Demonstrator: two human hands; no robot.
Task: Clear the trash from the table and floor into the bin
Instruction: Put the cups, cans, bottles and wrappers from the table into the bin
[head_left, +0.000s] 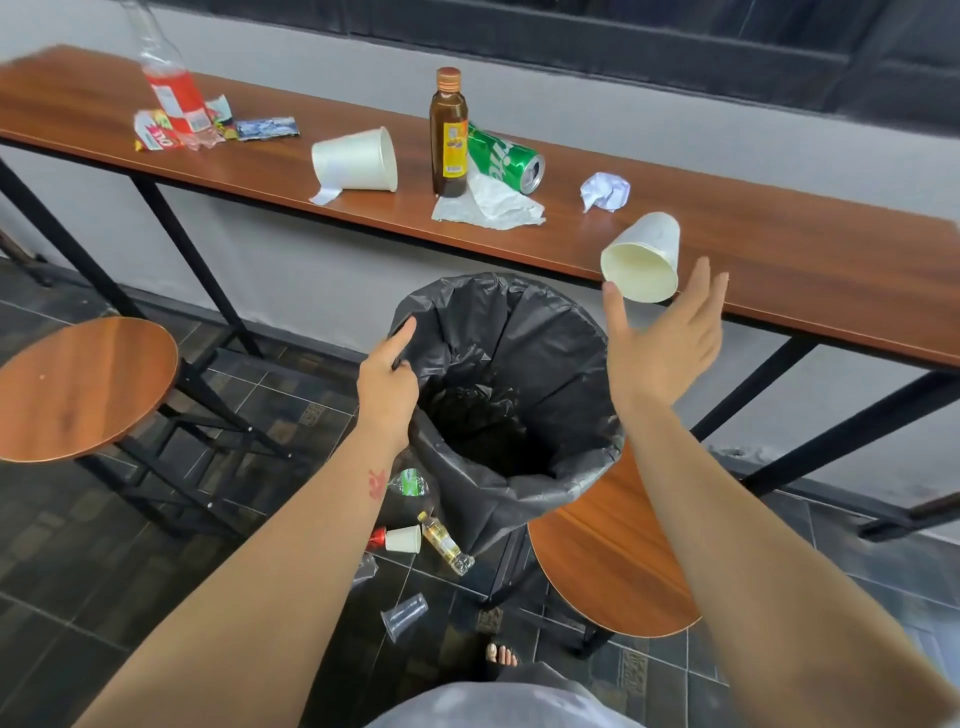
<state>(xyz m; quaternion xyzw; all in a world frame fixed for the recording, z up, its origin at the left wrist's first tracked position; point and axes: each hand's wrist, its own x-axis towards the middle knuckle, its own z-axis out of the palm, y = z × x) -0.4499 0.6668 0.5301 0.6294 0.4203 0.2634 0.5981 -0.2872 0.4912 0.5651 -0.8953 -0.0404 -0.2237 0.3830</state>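
A bin lined with a black bag (524, 483) stands below the long wooden table (779, 260). My left hand (387, 382) grips the bag's left rim. My right hand (667, 338) is spread open above the bin's right side. A white paper cup (644, 257) hangs in the air just above its fingertips, mouth facing me, touching nothing that I can see. On the table lie another paper cup (358, 160), a brown bottle (448, 135), a green can (506, 156), a tissue (493, 205), a crumpled paper ball (604, 191), a clear bottle with red drink (171, 88) and wrappers (265, 128).
Two round wooden stools flank the bin, one at the left (78, 384), one at the right (608, 561). On the dark tiled floor lie a small paper cup (404, 539), a small yellow bottle (447, 543), a clear plastic cup (404, 618) and a crushed plastic bottle (409, 482).
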